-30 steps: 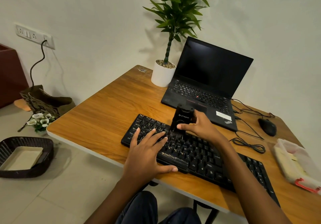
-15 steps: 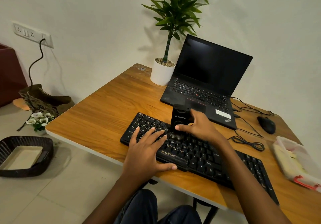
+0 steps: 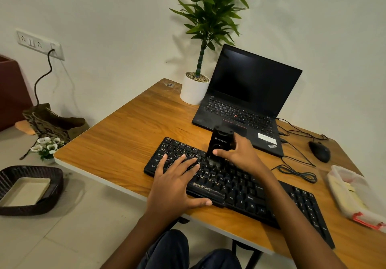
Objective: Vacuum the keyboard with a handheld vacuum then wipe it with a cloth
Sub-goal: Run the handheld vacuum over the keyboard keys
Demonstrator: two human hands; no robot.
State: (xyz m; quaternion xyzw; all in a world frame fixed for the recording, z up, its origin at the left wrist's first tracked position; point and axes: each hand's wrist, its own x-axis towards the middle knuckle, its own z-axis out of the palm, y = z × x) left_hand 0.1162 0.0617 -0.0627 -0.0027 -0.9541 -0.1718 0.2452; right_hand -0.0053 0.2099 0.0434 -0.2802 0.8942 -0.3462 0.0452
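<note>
Two hands are at work: the right hand [image 3: 240,156] wraps thumb and fingers round the middle of the handheld vacuum [image 3: 219,141], a small black upright unit whose nozzle, directly below the grip, meets the upper key rows of the keyboard [image 3: 246,193]. Just left of that grip the left hand [image 3: 175,183] lies flat, fingers spread on the keys and thumb at the near edge, pinning the board to the table [image 3: 125,143]. The vacuum looks light and rigid, its smooth plastic sides perhaps slippery, so a mid-body hold suits steering the nozzle. The keyboard seems thin, stiff and liable to slide, hence the bracing palm. Well right of the grip sits a clear tub [image 3: 339,176]; whether it holds the cloth I cannot tell.
</note>
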